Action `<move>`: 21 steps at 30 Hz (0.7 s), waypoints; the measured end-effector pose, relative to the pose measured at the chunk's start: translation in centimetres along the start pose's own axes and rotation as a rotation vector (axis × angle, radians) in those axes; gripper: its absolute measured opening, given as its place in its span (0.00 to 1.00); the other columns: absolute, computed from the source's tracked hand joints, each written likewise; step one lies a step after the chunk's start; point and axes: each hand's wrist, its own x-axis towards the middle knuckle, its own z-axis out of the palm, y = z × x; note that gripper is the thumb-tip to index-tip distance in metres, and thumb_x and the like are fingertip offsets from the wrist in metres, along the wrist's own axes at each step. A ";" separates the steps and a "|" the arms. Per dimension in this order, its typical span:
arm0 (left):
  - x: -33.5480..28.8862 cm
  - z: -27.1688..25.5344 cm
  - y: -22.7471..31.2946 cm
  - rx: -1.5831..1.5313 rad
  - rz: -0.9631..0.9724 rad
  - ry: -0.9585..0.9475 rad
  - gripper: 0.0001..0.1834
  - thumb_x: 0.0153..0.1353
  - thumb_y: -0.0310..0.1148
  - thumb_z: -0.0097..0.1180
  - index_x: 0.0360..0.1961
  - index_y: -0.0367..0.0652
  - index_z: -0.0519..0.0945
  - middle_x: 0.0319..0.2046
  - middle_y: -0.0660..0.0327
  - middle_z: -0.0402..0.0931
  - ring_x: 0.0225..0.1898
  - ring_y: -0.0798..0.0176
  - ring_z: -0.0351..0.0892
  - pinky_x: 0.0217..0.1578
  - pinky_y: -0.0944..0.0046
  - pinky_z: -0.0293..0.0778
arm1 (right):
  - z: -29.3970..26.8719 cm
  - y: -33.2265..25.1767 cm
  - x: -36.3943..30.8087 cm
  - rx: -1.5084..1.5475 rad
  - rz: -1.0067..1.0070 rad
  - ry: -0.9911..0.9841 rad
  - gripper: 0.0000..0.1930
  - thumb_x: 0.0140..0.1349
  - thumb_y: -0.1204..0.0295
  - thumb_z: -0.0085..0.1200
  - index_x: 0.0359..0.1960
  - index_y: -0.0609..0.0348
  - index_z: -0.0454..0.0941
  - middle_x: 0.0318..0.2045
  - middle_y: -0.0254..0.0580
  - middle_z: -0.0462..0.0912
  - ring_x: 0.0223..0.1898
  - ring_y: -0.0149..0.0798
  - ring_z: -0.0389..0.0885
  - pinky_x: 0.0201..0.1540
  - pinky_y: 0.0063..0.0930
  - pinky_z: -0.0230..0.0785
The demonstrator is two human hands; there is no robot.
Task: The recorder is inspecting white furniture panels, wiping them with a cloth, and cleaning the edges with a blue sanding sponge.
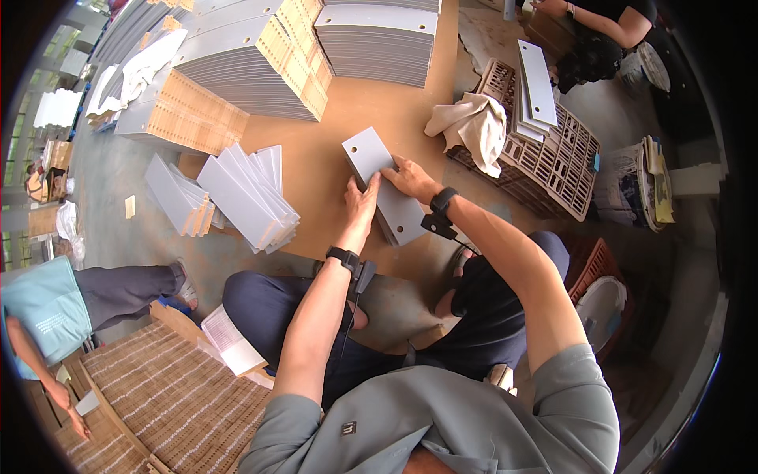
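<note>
Here your left hand (362, 199) and right hand (410, 178) press flat, fingers spread, on a smooth grey panel (385, 186) lying on the brown board (371, 103). Fanned grey panels (249, 196) lie left; a crumpled cloth (474, 126) drapes a slatted crate (553, 170) right.

A brown board (379, 110) carries grey panel stacks (379, 39) and one grey panel (387, 189).

Left hand (362, 201) covers grey panel (379, 186) middle; underside hidden.
</note>
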 end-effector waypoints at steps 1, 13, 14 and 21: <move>-0.4 0.9 -0.4 0.206 0.085 0.218 0.49 0.60 0.58 0.62 0.71 0.39 0.56 0.61 0.40 0.61 0.64 0.43 0.64 0.61 0.49 0.67 | -0.2 0.0 -0.8 -0.024 -0.007 0.024 0.29 0.60 0.56 0.57 0.54 0.70 0.74 0.48 0.68 0.79 0.51 0.59 0.80 0.56 0.43 0.72; -6.4 4.1 -2.3 0.363 0.406 0.296 0.31 0.64 0.30 0.52 0.65 0.29 0.60 0.56 0.38 0.63 0.56 0.38 0.67 0.59 0.46 0.65 | 2.2 4.1 -5.5 -0.370 -0.200 0.375 0.27 0.52 0.62 0.67 0.49 0.66 0.74 0.44 0.60 0.80 0.49 0.54 0.79 0.51 0.42 0.74; -6.8 3.8 -2.6 0.402 0.394 0.314 0.31 0.64 0.30 0.52 0.65 0.28 0.60 0.56 0.37 0.63 0.57 0.38 0.67 0.60 0.45 0.64 | 1.3 2.2 -5.7 -0.245 -0.063 0.204 0.22 0.52 0.64 0.66 0.45 0.67 0.77 0.41 0.59 0.82 0.45 0.55 0.81 0.48 0.43 0.75; -8.7 3.6 -1.8 -0.284 0.227 0.320 0.27 0.69 0.29 0.51 0.67 0.36 0.62 0.58 0.46 0.71 0.57 0.49 0.74 0.59 0.54 0.68 | 1.1 0.6 -7.6 0.179 0.011 0.082 0.24 0.59 0.59 0.61 0.49 0.67 0.78 0.44 0.52 0.83 0.47 0.48 0.81 0.50 0.38 0.74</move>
